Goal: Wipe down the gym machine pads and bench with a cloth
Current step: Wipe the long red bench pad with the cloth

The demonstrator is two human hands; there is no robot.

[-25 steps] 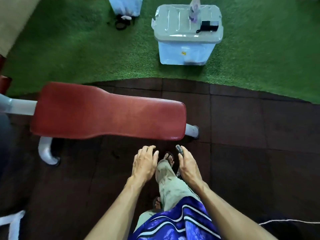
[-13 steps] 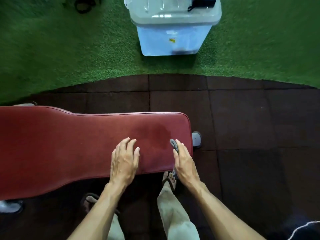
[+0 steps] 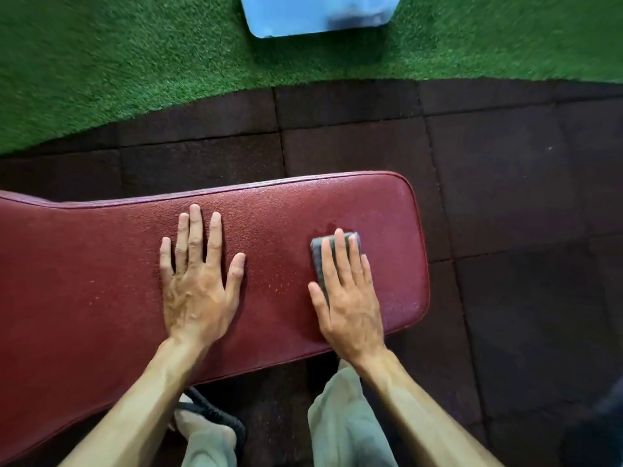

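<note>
A dark red padded bench (image 3: 101,281) runs across the view from the left edge to the right of centre. My left hand (image 3: 197,281) lies flat on its middle, fingers spread, holding nothing. My right hand (image 3: 349,291) presses a small grey cloth (image 3: 317,254) flat onto the pad near the bench's right end. Only the cloth's far and left edges show past my fingers. A faint damp patch and small specks mark the pad around the cloth.
Dark rubber floor tiles (image 3: 505,197) surround the bench. Green artificial turf (image 3: 118,62) lies beyond, with a pale blue plastic box (image 3: 320,15) on it at the top edge. My legs and a sandalled foot (image 3: 209,423) are under the bench's near edge.
I have stepped up to the bench and leaned over it. Both hands moved from in front of my legs onto the pad, and the cloth is now pressed flat under my right hand.
</note>
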